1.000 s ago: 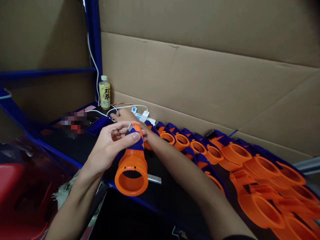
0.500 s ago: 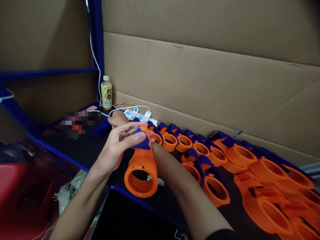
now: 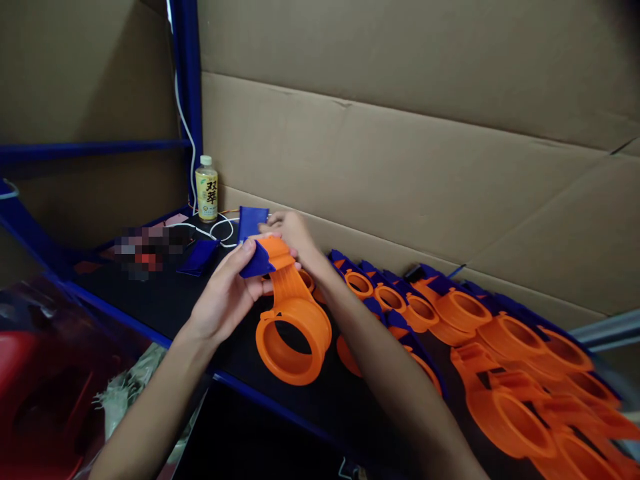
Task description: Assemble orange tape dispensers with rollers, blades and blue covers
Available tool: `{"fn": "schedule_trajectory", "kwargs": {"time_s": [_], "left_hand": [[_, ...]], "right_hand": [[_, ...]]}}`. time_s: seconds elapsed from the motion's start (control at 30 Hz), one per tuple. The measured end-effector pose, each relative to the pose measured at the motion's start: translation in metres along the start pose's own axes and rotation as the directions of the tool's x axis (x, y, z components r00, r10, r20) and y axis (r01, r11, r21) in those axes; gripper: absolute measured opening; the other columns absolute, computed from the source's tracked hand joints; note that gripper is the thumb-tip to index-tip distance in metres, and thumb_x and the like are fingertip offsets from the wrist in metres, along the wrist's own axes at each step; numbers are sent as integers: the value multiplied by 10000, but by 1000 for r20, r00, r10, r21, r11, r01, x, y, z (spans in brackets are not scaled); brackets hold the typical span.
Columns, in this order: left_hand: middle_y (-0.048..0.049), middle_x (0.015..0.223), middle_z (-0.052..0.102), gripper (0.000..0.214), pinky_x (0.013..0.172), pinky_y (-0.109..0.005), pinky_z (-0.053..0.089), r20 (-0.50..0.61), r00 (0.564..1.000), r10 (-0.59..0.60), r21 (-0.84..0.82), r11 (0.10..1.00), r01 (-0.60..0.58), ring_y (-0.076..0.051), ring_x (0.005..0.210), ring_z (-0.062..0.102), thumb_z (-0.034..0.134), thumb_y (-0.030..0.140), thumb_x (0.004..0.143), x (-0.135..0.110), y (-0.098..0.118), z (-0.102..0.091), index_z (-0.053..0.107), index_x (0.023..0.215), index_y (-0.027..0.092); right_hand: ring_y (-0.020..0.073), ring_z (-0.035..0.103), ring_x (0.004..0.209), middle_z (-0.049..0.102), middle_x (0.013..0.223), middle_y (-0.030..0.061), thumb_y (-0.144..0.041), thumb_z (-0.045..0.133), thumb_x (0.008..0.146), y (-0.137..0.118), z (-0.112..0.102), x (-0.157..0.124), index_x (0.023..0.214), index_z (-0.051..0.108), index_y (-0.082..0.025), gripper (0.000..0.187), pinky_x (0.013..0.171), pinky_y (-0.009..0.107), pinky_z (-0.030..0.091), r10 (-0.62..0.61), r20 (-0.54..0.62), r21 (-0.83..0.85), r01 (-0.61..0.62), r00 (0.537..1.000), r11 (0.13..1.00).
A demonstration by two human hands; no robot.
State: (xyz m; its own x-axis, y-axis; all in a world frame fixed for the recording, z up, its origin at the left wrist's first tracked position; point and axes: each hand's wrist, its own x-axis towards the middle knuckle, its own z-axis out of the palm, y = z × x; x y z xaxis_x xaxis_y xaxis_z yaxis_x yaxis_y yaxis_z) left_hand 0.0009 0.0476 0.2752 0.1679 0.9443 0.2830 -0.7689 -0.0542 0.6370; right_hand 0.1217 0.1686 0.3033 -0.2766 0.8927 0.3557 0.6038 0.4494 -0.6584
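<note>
My left hand (image 3: 225,293) grips an orange plastic part (image 3: 290,313) with a wide ring at its near end and a blue piece on its narrow far end. My right hand (image 3: 293,230) reaches across behind it and pinches a flat blue plastic piece (image 3: 251,221) just above the orange part's top. Both hands hover over the black shelf surface (image 3: 165,300).
A row of orange ring parts with blue pieces (image 3: 450,313) runs along the cardboard back wall (image 3: 400,167) to the right. A yellow-labelled bottle (image 3: 207,189), white cables (image 3: 215,230) and another blue piece (image 3: 199,257) sit at the back left. A blue shelf post (image 3: 186,100) stands behind.
My right hand has lifted from the shelf by the white chargers and now holds a blue piece at the orange part's top. The orange part has tilted, its ring swinging right.
</note>
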Motion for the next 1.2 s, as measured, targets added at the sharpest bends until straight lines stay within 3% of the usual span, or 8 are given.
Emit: {"fn": "schedule_trajectory", "kwargs": {"time_s": [0.07, 0.17, 0.27, 0.37, 0.47, 0.6, 0.83, 1.2], "left_hand": [[-146, 1196, 754, 450, 933, -486, 600, 11, 1000, -12, 12, 1000, 12, -340, 1139, 709, 639, 490, 944, 1, -4, -1, 695, 1265, 179], [-128, 1215, 748, 422, 942, -454, 595, 25, 999, 33, 39, 999, -34, -321, 1124, 715, 717, 443, 902, 2, -11, -2, 706, 1249, 203], [-107, 1096, 779, 284, 925, -414, 599, 16, 995, 97, 59, 993, -98, -280, 1027, 741, 779, 353, 861, 5, -20, -1, 767, 1082, 175], [-75, 993, 785, 160, 868, -350, 608, 9, 995, 98, 87, 991, -98, -223, 916, 747, 815, 235, 815, 5, -27, 1, 783, 956, 166], [-63, 991, 774, 200, 804, -299, 605, 18, 996, 88, 109, 990, -90, -190, 871, 727, 817, 220, 797, 3, -31, 3, 783, 989, 177], [-37, 951, 741, 236, 800, -269, 579, 8, 992, 122, 130, 984, -122, -157, 824, 689, 824, 233, 777, 0, -33, 8, 773, 1005, 193], [-25, 888, 697, 302, 786, -273, 528, -75, 968, 241, 259, 942, -214, -164, 788, 645, 870, 270, 713, -2, -35, 17, 745, 973, 182], [-57, 1026, 726, 395, 886, -307, 536, -23, 965, 260, 273, 931, -244, -209, 937, 678, 856, 220, 724, -8, -34, 19, 742, 1101, 193]], "right_hand": [[147, 641, 696, 639, 698, -19, -305, 658, 868, 1, -25, -10, 721, 589, -181, 204, 651, 257, 481, -44, -78, 2, 45, 996, 999], [142, 631, 714, 643, 739, -19, -291, 646, 859, -2, -60, -52, 772, 523, -210, 171, 666, 258, 470, -152, -169, 20, 157, 974, 987], [167, 680, 876, 698, 940, 27, -239, 638, 881, -9, -79, -99, 835, 455, -233, 188, 738, 272, 517, -212, -64, 147, 219, 975, 965], [203, 656, 1114, 681, 1167, 67, -226, 678, 896, -9, -83, -124, 921, 454, -246, 226, 912, 333, 525, -303, 45, 182, 291, 952, 939], [222, 611, 1171, 637, 1219, 74, -256, 757, 867, 1, -85, -126, 1000, 493, -250, 296, 1006, 386, 484, -413, 30, 104, 408, 910, 907], [220, 580, 1053, 571, 1123, 58, -304, 819, 815, 11, -90, -127, 1100, 499, -262, 431, 920, 378, 504, -519, -22, -30, 518, 855, 855], [224, 575, 1068, 574, 1159, 64, -384, 696, 928, 5, -86, -138, 1189, 493, -270, 350, 911, 385, 494, -485, -33, -160, 474, 874, 866], [219, 579, 1045, 585, 1128, 64, -332, 619, 971, 6, -87, -138, 1178, 510, -262, 244, 878, 383, 497, -490, -69, -109, 482, 869, 869]]}}
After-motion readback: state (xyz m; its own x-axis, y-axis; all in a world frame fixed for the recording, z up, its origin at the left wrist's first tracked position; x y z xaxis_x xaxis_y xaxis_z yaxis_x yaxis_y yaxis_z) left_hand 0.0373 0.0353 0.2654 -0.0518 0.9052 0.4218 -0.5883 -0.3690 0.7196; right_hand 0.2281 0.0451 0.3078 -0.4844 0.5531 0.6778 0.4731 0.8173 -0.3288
